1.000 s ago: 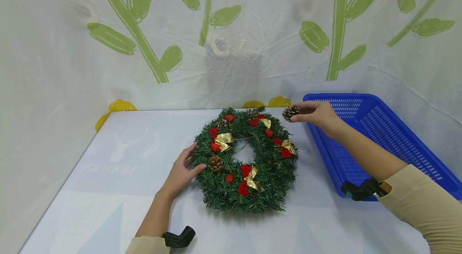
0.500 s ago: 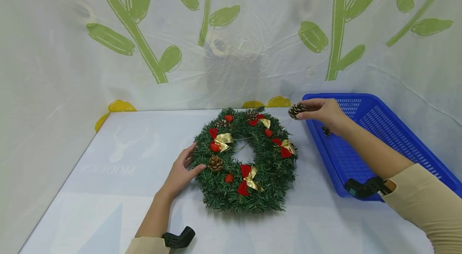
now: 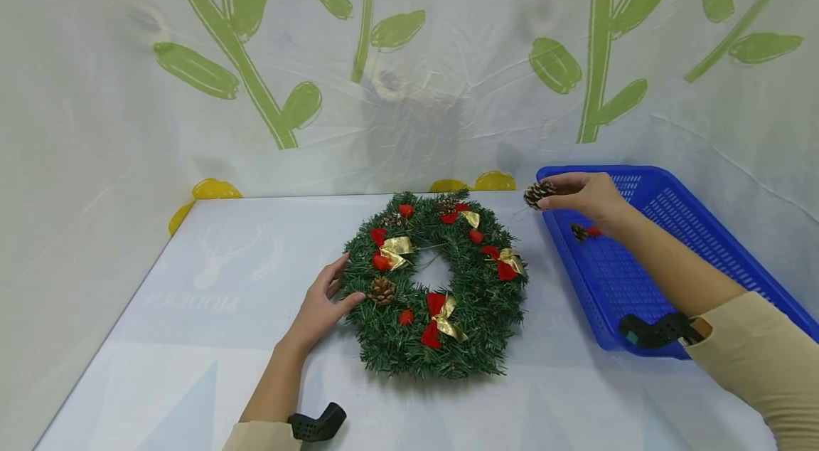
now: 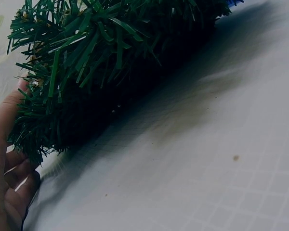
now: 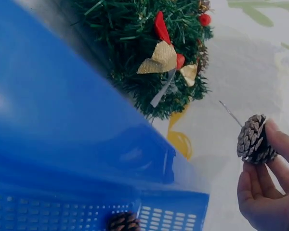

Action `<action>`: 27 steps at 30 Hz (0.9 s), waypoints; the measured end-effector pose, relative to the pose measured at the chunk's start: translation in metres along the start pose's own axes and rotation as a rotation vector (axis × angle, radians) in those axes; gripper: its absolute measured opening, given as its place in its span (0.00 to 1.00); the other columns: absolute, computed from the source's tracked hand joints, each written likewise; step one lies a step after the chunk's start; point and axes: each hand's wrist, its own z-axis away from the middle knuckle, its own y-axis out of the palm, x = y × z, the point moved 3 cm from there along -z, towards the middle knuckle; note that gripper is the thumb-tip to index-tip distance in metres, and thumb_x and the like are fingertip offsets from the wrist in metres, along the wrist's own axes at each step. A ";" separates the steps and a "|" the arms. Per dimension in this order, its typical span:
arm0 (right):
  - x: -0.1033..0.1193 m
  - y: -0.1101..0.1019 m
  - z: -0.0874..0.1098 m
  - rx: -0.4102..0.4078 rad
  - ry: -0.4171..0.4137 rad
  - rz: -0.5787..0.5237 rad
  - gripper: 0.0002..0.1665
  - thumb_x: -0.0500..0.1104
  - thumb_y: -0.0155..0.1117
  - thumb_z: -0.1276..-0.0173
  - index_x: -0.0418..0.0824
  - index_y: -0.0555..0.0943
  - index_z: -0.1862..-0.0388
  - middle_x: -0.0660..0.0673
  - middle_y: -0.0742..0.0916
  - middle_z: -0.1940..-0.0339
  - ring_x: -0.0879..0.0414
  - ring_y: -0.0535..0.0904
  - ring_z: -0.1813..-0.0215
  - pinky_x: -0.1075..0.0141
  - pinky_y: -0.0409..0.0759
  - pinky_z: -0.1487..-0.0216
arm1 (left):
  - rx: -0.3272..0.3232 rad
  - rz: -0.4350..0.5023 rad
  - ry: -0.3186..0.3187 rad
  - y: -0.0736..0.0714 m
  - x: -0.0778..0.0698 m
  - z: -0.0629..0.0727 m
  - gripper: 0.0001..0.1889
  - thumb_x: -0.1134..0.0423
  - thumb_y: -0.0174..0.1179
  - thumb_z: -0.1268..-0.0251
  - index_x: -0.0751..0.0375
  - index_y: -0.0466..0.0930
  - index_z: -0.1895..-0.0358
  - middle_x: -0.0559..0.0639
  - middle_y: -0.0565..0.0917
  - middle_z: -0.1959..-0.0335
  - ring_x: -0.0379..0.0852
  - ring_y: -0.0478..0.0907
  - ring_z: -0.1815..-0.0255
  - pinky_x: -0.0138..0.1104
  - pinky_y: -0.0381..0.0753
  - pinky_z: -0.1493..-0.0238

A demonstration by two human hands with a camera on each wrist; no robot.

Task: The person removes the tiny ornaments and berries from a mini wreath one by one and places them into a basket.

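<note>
A green wreath with red-and-gold bows, red berries and pine cones lies on the white table. My left hand grips its left edge, thumb on top beside a brown pine cone and fingers along the outer side. The left wrist view has the green needles between thumb and fingers. Off the wreath's upper right, my right hand pinches a pine cone with pale-tipped scales. A thin wire sticks out of that cone in the right wrist view.
At the right stands a blue perforated basket, partly behind the right forearm. Inside it lie another pine cone and a small red item. A flower-printed cloth wall rises behind the table.
My right hand has moved right, away from the wreath and up to the basket's edge, carrying the pine cone. The cone and red item in the basket came into view. My left hand stays put.
</note>
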 end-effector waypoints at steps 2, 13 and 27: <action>-0.002 -0.003 0.000 -0.007 0.002 0.009 0.45 0.54 0.75 0.47 0.34 0.71 0.35 0.68 0.82 0.66 0.71 0.75 0.58 0.48 0.69 0.34 | -0.002 0.005 0.000 0.000 0.000 0.000 0.39 0.57 0.63 0.38 0.50 0.53 0.26 0.58 0.60 0.29 0.61 0.56 0.28 0.52 0.59 0.29; -0.010 -0.016 -0.003 -0.042 0.022 0.004 0.46 0.53 0.74 0.46 0.32 0.69 0.33 0.71 0.80 0.69 0.52 0.73 0.43 0.47 0.66 0.32 | -0.002 0.011 -0.008 0.000 -0.002 0.001 0.40 0.55 0.64 0.39 0.48 0.53 0.26 0.58 0.59 0.29 0.61 0.56 0.28 0.51 0.60 0.30; -0.022 -0.029 -0.003 -0.073 0.052 0.030 0.49 0.55 0.74 0.47 0.30 0.67 0.33 0.72 0.78 0.71 0.40 0.64 0.34 0.42 0.58 0.30 | -0.002 -0.002 0.023 0.000 0.000 0.001 0.40 0.56 0.64 0.38 0.52 0.52 0.25 0.59 0.59 0.29 0.61 0.57 0.29 0.51 0.60 0.30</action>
